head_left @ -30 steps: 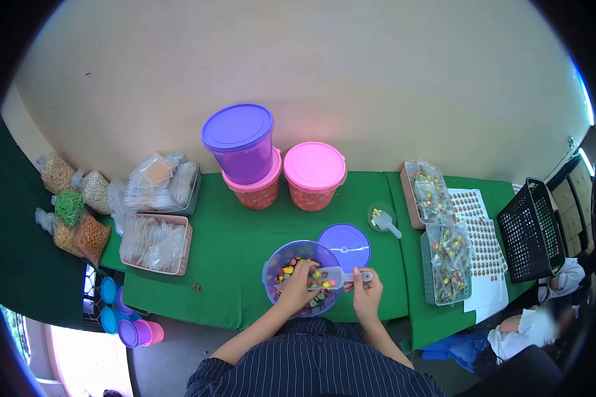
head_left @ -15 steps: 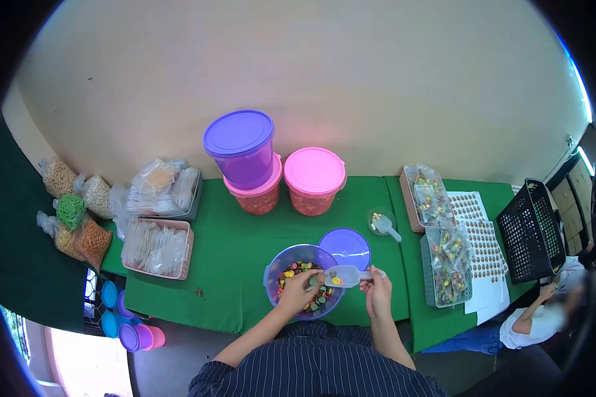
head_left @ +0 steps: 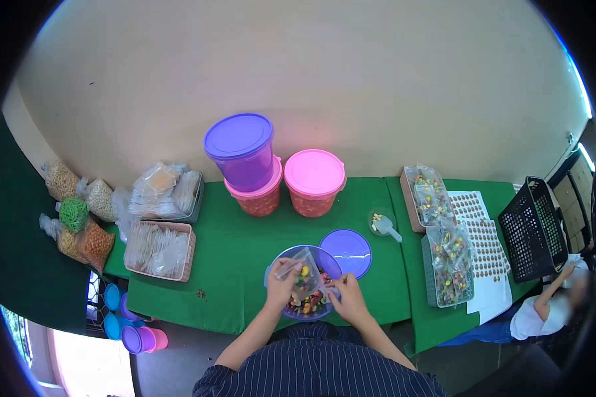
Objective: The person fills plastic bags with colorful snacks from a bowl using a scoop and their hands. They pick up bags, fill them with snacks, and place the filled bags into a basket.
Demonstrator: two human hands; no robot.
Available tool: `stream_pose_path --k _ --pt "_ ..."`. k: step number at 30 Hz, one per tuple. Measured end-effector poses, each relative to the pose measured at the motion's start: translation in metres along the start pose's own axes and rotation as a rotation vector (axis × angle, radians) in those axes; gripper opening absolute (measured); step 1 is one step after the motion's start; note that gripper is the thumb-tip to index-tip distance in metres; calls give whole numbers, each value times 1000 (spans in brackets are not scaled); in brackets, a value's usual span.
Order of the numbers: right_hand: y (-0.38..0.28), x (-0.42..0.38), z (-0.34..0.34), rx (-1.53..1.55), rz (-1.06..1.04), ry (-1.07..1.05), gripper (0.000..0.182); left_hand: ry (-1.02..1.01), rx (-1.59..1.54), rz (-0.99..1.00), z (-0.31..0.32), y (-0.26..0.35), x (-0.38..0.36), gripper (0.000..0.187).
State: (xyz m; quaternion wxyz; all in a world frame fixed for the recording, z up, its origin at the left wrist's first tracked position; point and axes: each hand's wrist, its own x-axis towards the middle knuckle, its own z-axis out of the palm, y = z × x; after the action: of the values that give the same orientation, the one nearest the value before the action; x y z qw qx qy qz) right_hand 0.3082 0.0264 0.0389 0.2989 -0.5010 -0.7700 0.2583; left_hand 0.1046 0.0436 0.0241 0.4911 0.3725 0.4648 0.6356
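Observation:
A clear plastic bag (head_left: 306,272) with colourful pieces inside hangs tilted over the purple tub (head_left: 269,272). My left hand (head_left: 281,284) is closed on the bag's left side. On the other side of the tub, my right hand (head_left: 349,299) has its fingertips pinched beside the bag's lower right edge; what they grip is too small to tell. Brown, yellow, red and green pieces (head_left: 308,304) lie in the tub. A round purple lid (head_left: 346,253) rests at the tub's right. The scoop seen earlier cannot be made out.
Lidded buckets (head_left: 314,173) stand by the wall. Trays of empty bags (head_left: 159,250) are at left, near snack sacks (head_left: 94,245). A bowl with a scoop (head_left: 386,226), trays of filled bags (head_left: 451,268), sticker sheets (head_left: 487,250), a black basket (head_left: 530,231) and a person (head_left: 543,314) are at right.
The scoop has left its place between my hands. The bag is now raised and tilted in my left hand, and my right hand has moved left and down to the bag.

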Motion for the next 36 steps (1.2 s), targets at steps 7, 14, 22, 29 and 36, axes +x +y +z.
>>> stream_pose_path --k 7,14,22,29,36 --pt "-24 14 -15 -22 -10 117 36 -67 17 -59 -11 44 -3 16" --pt "-42 29 -8 632 -36 108 20 -308 3 -93 13 45 -23 18" --pt "-52 34 -27 810 126 218 15 -319 -255 -192 23 58 -21 30" --pt "-58 32 -47 483 34 373 14 -373 104 0 4 61 -8 35" --pt "-66 39 -38 129 -303 413 23 -474 171 172 39 42 -31 64"
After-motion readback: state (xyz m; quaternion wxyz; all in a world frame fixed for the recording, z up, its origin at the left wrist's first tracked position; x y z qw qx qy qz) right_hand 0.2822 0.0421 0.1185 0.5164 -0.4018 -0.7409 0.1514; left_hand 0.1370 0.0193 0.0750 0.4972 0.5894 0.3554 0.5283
